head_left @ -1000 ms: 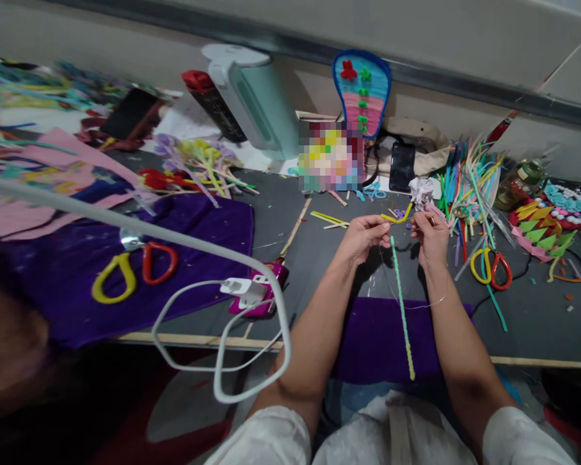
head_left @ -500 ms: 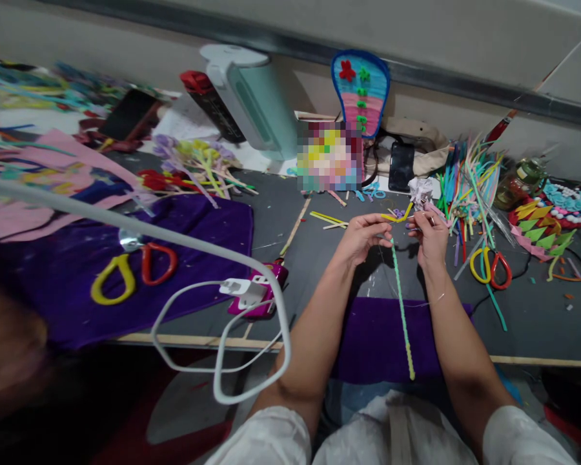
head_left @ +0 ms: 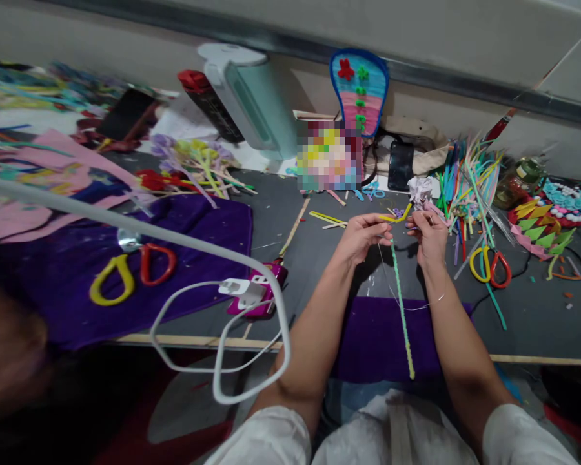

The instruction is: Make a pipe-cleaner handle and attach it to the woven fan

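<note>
My left hand (head_left: pixel 369 234) is closed in a pinch over the dark tabletop. From its fingertips hangs a long twisted pipe cleaner (head_left: pixel 401 303), mint green above and yellow at its lower end. A bent yellow pipe cleaner (head_left: pixel 399 217) sticks out at the same fingertips, angled up to the right. My right hand (head_left: pixel 428 234) is just to the right, thumb and fingers pressed together; what they pinch is too small to make out. A thin clear thread (head_left: pixel 419 308) loops below the hands to the right forearm. Under the forearms lies a purple cloth (head_left: pixel 375 339).
Scissors (head_left: pixel 490 266) and a bundle of pipe cleaners (head_left: pixel 474 187) lie right. Another pair of scissors (head_left: pixel 111 281) rests on a larger purple cloth (head_left: pixel 213 232). A white cable (head_left: pixel 174 226) crosses the left foreground near a plugged-in power strip (head_left: pixel 259 297). A pale green jug (head_left: pixel 252 103) stands behind.
My right hand has shifted very slightly left. The thin thread now hangs in a clearer loop beneath the hands. The left hand keeps its hold on the pipe cleaners.
</note>
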Available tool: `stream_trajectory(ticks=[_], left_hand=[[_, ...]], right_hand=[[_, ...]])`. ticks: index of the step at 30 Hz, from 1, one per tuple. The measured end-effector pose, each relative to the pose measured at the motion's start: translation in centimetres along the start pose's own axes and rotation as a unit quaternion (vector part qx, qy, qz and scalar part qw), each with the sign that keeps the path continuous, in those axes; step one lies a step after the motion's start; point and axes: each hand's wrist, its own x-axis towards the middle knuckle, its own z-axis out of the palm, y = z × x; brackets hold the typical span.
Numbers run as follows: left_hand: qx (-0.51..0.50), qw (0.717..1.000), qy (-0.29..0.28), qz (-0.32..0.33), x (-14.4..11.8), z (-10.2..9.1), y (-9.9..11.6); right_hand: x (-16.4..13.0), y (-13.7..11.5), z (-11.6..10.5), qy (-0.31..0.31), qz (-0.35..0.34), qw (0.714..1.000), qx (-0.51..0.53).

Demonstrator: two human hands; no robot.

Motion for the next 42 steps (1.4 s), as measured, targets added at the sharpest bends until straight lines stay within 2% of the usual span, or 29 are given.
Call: stream_trajectory(ticks=[9, 13, 16, 24, 31, 37, 42], left_hand=[[0.0, 1.0, 0.008, 0.021, 0.1, 0.4, 0.0], [0.01, 0.999, 0.034, 0.031, 0.3, 0.7, -0.4], [0.013, 0.998, 0.046, 0.03, 0.4, 0.7, -0.5], [0.024, 0.998, 0.047, 0.022, 0.2, 1.2, -0.6], [-0.029, 0.998, 0.049, 0.005, 0.2, 0.6, 0.2], [-0.092, 0.994, 0.005, -0.057, 0.0, -0.2, 1.0], [-0.11, 0.988, -0.033, -0.108, 0.0, 0.2, 0.7]], right_hand=[[0.0, 0.1, 0.1, 0.007, 0.005, 1.0, -0.004], [-0.1, 0.1, 0.1, -0.008, 0.008, 1.0, -0.018], [0.0, 0.2, 0.1, -0.025, 0.014, 0.999, -0.015], [-0.5, 0.3, 0.5, -0.016, -0.002, 1.0, -0.02], [-0.1, -0.3, -0.2, -0.1, -0.018, 0.993, -0.052], [0.0, -0.7, -0.8, -0.121, -0.127, 0.979, -0.103], [-0.9, -0.4, 0.1, -0.19, -0.135, 0.964, -0.125]])
